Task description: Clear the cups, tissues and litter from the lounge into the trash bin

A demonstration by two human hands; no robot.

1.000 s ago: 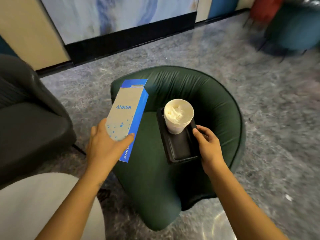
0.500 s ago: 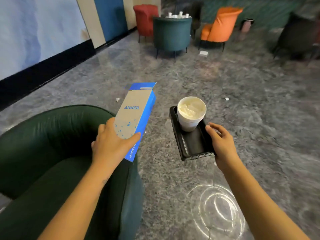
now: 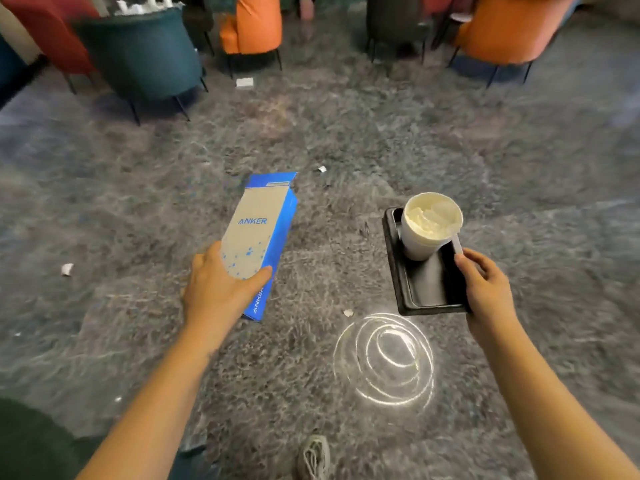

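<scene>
Well, at my lower left the rounded edge of a green seat [image 3: 31,441] comes into view. Beyond it the grey floor [image 3: 138,202] is wide and open. One white paper scrap [image 3: 67,269] lies on it at the left. Far ahead on that side a teal chair [image 3: 145,53] stands on thin legs, and an orange chair [image 3: 252,26] is just beside it.

My left hand [image 3: 214,289] is stretched forward and grips the lower part of a blue and grey box [image 3: 258,230]. The thumb lies across its front face and the fingers are behind it. The box is in the air, with its top end leaning away from me.

In the middle, three more scraps lie well apart: a far scrap [image 3: 244,82], a small scrap [image 3: 322,169] and a near scrap [image 3: 347,312]. Below them is the toe of my shoe [image 3: 313,455].

My right hand [image 3: 485,285] holds a black tray [image 3: 426,292] by its near right edge, thumb on top and fingers curled at the rim. A white cup [image 3: 429,226] stands upright on the far end of the tray, with crumpled tissue [image 3: 429,216] inside. Far right, a second orange chair [image 3: 512,29] closes the open floor.
</scene>
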